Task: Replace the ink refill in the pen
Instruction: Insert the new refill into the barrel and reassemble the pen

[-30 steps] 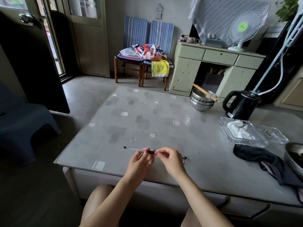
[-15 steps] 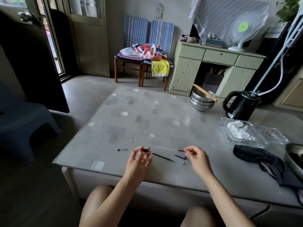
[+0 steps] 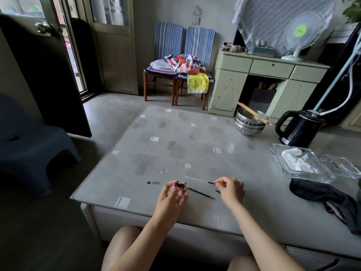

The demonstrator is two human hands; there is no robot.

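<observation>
A: Black grip section (image 3: 180, 185) sits pinched between thumb and fingertips of the left hand (image 3: 172, 200), raised just over the glass-topped table (image 3: 195, 145). Pen is fully apart.

B: Where are the refills?

A: One thin dark refill (image 3: 202, 193) lies flat on the table between the two hands, touched by neither. A second, with a clear tube and a dark end (image 3: 197, 180), lies just beyond it; the right hand (image 3: 231, 189) pinches it at that dark end. Cannot tell whether it is lifted or resting on the glass.

B: Which one is old, which new?

A: Cannot tell. Judgement only: the one being gripped is the one going in next.

B: Other parts?

A: A small clear piece with a black end (image 3: 153, 182), probably the cap or a barrel section, lies left of the left hand, apart from it. Another short dark bit (image 3: 217, 191) shows just under the right fingers; too small to identify.

B: Progress?

A: Disassembly looks done. Left to do, as I judge it: seat the refill in the grip section, rejoin the barrel, cap it. Roughly the midpoint.
</observation>
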